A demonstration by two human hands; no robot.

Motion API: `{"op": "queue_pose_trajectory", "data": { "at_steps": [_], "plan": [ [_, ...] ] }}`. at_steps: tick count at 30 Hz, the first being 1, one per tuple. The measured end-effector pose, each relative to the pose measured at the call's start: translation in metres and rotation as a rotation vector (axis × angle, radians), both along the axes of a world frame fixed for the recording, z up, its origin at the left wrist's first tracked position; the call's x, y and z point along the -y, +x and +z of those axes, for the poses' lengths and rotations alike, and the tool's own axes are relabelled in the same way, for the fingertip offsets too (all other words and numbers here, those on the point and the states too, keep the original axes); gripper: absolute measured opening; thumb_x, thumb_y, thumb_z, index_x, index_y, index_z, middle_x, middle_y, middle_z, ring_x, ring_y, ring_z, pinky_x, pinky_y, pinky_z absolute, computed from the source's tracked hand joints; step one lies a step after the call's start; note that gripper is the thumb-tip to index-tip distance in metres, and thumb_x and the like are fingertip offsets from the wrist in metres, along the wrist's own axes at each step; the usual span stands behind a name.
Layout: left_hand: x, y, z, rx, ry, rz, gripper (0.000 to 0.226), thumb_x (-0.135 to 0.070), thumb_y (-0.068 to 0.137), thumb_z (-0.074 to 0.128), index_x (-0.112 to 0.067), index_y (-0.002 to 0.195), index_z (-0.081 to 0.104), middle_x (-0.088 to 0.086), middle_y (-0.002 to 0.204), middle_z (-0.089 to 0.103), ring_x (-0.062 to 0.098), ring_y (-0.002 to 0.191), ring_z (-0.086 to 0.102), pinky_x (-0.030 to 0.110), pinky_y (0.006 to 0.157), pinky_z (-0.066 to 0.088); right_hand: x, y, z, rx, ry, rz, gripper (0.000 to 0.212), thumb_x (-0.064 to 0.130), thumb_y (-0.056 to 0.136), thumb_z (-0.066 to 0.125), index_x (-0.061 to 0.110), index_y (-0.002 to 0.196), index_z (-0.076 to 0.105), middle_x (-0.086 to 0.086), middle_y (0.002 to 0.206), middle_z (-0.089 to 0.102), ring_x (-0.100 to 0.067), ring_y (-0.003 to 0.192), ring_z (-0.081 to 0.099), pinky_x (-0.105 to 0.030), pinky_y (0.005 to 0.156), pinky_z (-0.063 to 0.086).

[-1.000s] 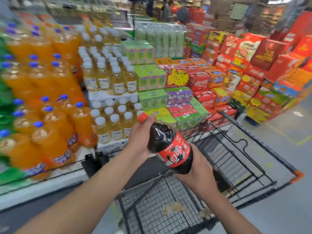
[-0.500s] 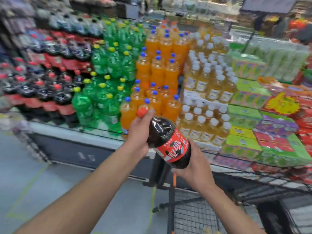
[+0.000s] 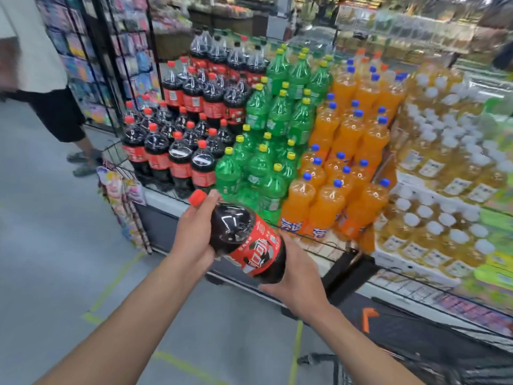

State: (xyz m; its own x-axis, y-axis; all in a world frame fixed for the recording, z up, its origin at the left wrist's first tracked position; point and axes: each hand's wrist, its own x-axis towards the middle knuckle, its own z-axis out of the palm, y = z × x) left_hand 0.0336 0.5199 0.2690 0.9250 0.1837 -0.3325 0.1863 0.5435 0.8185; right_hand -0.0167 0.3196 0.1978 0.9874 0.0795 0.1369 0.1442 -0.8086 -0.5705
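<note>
Squarely before a tiered display of dark, green and orange drink bottles point(image 3: 277, 129), a large red-labelled plastic cola bottle point(image 3: 247, 243) sits tilted in mid-air, left grip point(image 3: 194, 237) curled round its neck below the red cap point(image 3: 197, 197), right grip point(image 3: 298, 276) curled under its base.

The one view, wide-angle, looks from the person's head forward and steeply down along both forearms. It sits close over the left hand point(image 3: 194, 240) and right hand point(image 3: 301, 276) on the cola bottle point(image 3: 247, 240) at centre, facing the stacked drinks display point(image 3: 266, 162) just beyond (edges bowed and blurred).
</note>
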Motion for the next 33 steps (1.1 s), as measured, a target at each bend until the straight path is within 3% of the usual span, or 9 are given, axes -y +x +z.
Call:
{"op": "queue_pose_trajectory", "data": {
  "at_steps": [3,6,14,21,24,29,33],
  "plan": [
    [-0.051,0.001,-0.004,0.008,-0.004,0.043,0.021,-0.032,0.098,0.069,-0.015,0.111,0.069,0.017,0.111,0.077,0.028,0.090,0.076,0.048,0.086,0.062,-0.047,0.010,-0.004,-0.006,-0.030,0.042,0.118,0.057,0.050,0.088,0.033,0.150,0.031,0.008,0.138,0.056,-0.017,0.126,0.054,-0.045,0.104,0.047],
    [-0.096,0.001,-0.006,0.020,0.010,0.084,0.014,-0.030,0.099,0.068,-0.017,0.098,0.072,0.013,0.100,0.079,0.027,0.086,0.077,0.046,0.075,0.064,-0.090,0.018,-0.004,-0.015,-0.045,0.081,0.121,0.061,0.051,0.085,0.030,0.153,0.028,0.007,0.142,0.054,-0.018,0.129,0.052,-0.043,0.109,0.044],
    [-0.180,0.006,-0.001,0.008,0.006,0.189,0.030,-0.035,0.100,0.066,-0.012,0.120,0.068,0.015,0.109,0.079,0.034,0.097,0.077,0.058,0.087,0.059,-0.171,0.057,0.001,0.010,-0.068,0.208,0.114,0.061,0.052,0.083,0.035,0.150,0.032,0.014,0.134,0.057,-0.012,0.122,0.056,-0.038,0.103,0.047],
    [-0.242,0.044,-0.001,-0.011,0.039,0.262,0.027,-0.042,0.101,0.063,-0.018,0.109,0.070,0.008,0.106,0.080,0.030,0.097,0.078,0.061,0.094,0.057,-0.234,0.120,-0.002,0.003,-0.035,0.320,0.104,0.053,0.049,0.084,0.039,0.141,0.039,0.020,0.120,0.060,-0.011,0.111,0.060,-0.038,0.092,0.052],
    [-0.266,0.073,-0.003,-0.025,0.066,0.290,0.025,-0.042,0.102,0.062,-0.019,0.107,0.070,0.007,0.105,0.080,0.027,0.091,0.079,0.057,0.088,0.059,-0.258,0.157,-0.004,0.011,-0.003,0.354,0.099,0.050,0.047,0.085,0.043,0.135,0.042,0.024,0.112,0.060,-0.008,0.104,0.060,-0.032,0.087,0.052],
    [-0.306,0.129,-0.005,-0.082,0.087,0.360,0.030,-0.046,0.101,0.062,-0.019,0.114,0.068,0.005,0.105,0.080,0.026,0.089,0.079,0.054,0.076,0.061,-0.300,0.228,-0.012,-0.034,-0.002,0.441,0.114,0.050,0.045,0.088,0.041,0.146,0.035,0.017,0.131,0.061,-0.011,0.120,0.058,-0.038,0.097,0.051],
    [-0.345,0.160,-0.012,-0.098,0.106,0.439,0.024,-0.043,0.102,0.060,-0.021,0.108,0.069,0.007,0.103,0.080,0.027,0.089,0.079,0.053,0.073,0.061,-0.347,0.276,-0.019,-0.050,0.012,0.515,0.111,0.049,0.044,0.088,0.041,0.143,0.036,0.016,0.131,0.061,-0.012,0.121,0.059,-0.038,0.098,0.051]
  ]
}}
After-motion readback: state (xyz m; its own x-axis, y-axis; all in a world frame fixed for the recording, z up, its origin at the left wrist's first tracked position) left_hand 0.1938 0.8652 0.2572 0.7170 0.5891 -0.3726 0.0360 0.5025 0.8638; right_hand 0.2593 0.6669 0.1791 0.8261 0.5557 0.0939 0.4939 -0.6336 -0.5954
